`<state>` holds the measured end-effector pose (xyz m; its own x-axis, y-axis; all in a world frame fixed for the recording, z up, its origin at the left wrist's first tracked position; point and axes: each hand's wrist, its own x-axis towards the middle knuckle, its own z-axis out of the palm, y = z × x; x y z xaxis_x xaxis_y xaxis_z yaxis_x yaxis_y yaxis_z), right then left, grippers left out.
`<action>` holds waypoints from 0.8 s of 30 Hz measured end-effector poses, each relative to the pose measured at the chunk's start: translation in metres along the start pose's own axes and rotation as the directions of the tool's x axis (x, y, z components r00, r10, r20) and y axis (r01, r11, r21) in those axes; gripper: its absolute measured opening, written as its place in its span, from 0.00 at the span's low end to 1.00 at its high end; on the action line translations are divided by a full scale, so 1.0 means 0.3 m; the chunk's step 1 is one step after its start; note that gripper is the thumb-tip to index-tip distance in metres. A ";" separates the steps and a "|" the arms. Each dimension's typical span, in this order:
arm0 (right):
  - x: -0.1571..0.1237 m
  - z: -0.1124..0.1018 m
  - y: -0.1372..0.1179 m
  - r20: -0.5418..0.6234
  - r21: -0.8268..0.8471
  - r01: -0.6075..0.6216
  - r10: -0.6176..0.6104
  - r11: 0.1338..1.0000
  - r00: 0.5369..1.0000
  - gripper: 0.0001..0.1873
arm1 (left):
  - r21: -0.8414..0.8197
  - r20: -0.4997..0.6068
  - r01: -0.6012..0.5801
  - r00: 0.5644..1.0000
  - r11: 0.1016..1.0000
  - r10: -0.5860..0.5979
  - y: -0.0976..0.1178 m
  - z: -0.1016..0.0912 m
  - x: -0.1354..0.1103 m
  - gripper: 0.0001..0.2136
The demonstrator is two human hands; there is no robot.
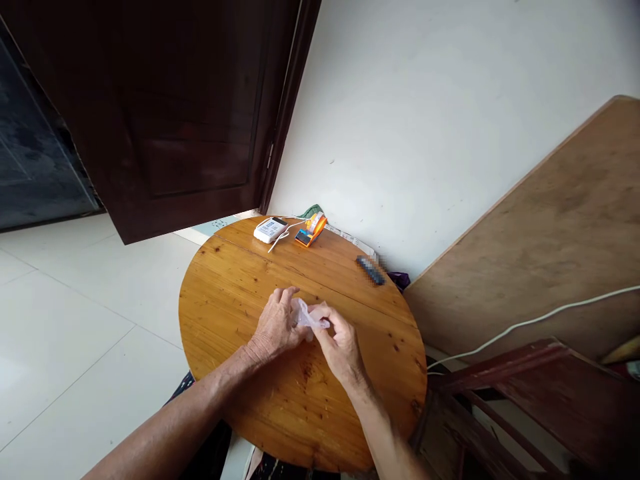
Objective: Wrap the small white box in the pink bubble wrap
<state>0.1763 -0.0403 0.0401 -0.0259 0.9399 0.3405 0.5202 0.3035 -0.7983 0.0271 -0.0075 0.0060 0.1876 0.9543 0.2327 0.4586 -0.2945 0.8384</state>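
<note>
Wrapper [309, 315], thin, clear, crumpled, between hands

Soft daylight; sharp; warped edges

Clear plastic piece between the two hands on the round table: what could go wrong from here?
The clear plastic piece looks thin and crumpled; pinched by the left hand and right hand, it might tear if pulled apart. The hands hide most of it, so its state is hard to judge. A white cable trails beside the round table and could snag.
</note>
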 end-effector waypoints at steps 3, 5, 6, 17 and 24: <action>-0.041 0.011 0.007 0.028 -0.020 0.084 -0.083 0.996 0.996 0.08 | -0.069 0.009 -0.085 0.996 0.994 0.085 -0.017 0.003 0.009 0.34; -0.062 0.018 0.020 0.022 -0.071 0.129 -0.127 0.989 0.992 0.09 | -0.107 0.011 -0.113 0.993 0.988 0.115 -0.024 0.005 0.009 0.25; -0.070 0.022 0.027 0.016 -0.103 0.152 -0.152 0.983 0.988 0.09 | -0.118 0.019 -0.115 0.993 0.986 0.117 -0.027 0.004 0.007 0.20; -0.047 0.049 0.061 0.068 -0.307 0.314 -0.308 0.898 0.949 0.23 | -0.125 0.055 -0.134 0.988 0.983 0.142 -0.025 -0.027 0.006 0.12; 0.013 0.010 0.049 -0.011 -0.047 0.050 -0.051 0.998 0.999 0.09 | -0.128 0.053 -0.045 0.997 0.991 0.052 0.000 -0.037 0.008 0.15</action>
<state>0.1814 -0.0316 0.0282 -0.0428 0.9214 0.3864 0.5579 0.3428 -0.7558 0.0180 -0.0046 0.0121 0.2571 0.9337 0.2491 0.3351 -0.3279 0.8833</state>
